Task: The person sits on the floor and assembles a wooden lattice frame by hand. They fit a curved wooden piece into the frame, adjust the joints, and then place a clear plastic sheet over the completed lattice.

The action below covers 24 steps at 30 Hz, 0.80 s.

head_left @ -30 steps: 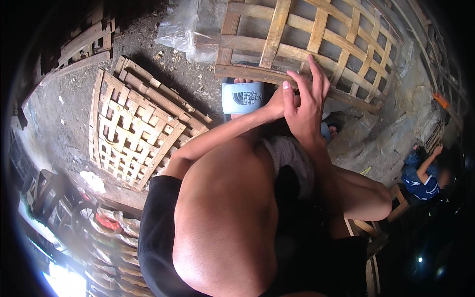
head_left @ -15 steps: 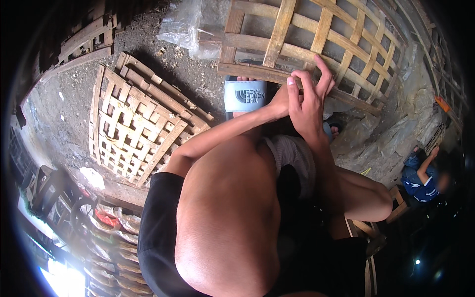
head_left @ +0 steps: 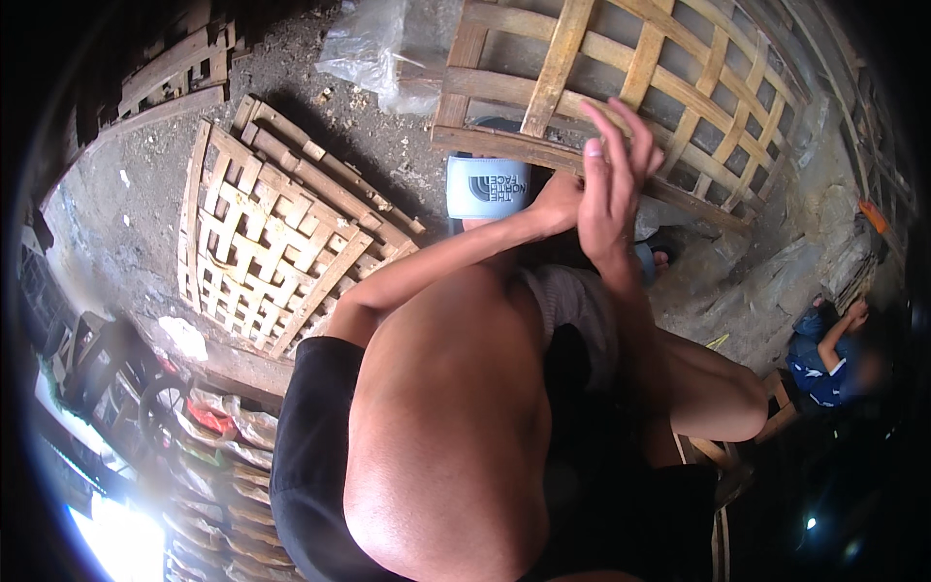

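A woven wooden lattice panel [head_left: 630, 73], made of pale slats in a darker frame, stands tilted in front of me. My left hand [head_left: 560, 204] is at its lower rail, with the fingers largely hidden behind my right hand, so their grip does not show. My right hand [head_left: 616, 179] is raised at the same rail, fingers stretched up over the slats and holding nothing that shows. The hands overlap or touch at the wrist and palm. Below the rail a foot wears a light blue sandal [head_left: 488, 187].
More lattice panels [head_left: 262, 238] lie stacked on the floor at left. Clear plastic sheeting [head_left: 373, 53] lies at the far side. Another person [head_left: 824, 354] sits at right, and stacked slatted pieces [head_left: 233, 495] stand at lower left. My bare knee [head_left: 446, 417] rises close in front.
My right hand's fingers have straightened and the hand has turned slightly. The whole view has shifted a little, with the panel appearing slightly farther right.
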Each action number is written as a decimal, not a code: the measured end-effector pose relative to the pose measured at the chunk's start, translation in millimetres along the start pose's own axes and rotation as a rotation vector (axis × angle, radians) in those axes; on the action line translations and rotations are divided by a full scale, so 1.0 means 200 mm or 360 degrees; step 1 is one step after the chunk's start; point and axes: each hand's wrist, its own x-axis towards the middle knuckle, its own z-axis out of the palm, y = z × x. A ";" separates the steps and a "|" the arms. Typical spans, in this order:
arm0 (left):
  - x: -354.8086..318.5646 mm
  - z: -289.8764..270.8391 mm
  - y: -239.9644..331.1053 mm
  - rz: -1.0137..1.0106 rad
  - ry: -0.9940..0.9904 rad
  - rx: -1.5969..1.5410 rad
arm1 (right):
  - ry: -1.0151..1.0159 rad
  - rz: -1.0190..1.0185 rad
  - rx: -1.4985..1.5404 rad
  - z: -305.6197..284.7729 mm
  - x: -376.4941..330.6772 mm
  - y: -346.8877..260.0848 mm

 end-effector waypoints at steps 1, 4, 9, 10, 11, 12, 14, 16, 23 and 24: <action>0.00 0.00 -0.01 0.0001 0.0006 -0.0003 | 0.0023 -0.0092 -0.0100 0.00 0.01 0.01; -0.01 -0.02 0.01 0.0007 0.0044 0.0007 | -0.0220 -0.0532 -0.0160 0.07 0.02 -0.02; 0.01 -0.01 0.02 0.0006 0.0011 -0.0013 | -0.0405 -0.0709 -0.0206 0.27 -0.04 -0.17; 0.00 -0.01 0.03 0.0001 0.0006 0.0003 | -0.0315 -0.0710 -0.0229 0.26 -0.03 -0.15; -0.01 -0.01 0.03 -0.0005 0.0015 0.0000 | -0.0242 -0.0716 -0.0253 0.26 -0.03 -0.12; -0.02 -0.02 0.04 -0.0004 0.0019 -0.0004 | -0.0165 -0.0718 -0.0279 0.26 -0.02 -0.10; -0.01 -0.02 0.03 -0.0011 0.0029 -0.0007 | -0.0031 -0.0612 -0.0235 0.24 0.00 -0.10; -0.04 -0.04 0.02 -0.0018 0.0110 -0.0011 | -0.0009 -0.0605 -0.0154 0.24 0.02 -0.07; -0.04 -0.01 0.01 -0.0037 0.0038 -0.0059 | -0.0105 -0.0663 -0.0107 0.15 0.09 -0.02; -0.05 -0.02 0.01 -0.0046 0.0051 -0.0059 | -0.0146 -0.0662 -0.0084 0.16 0.09 -0.03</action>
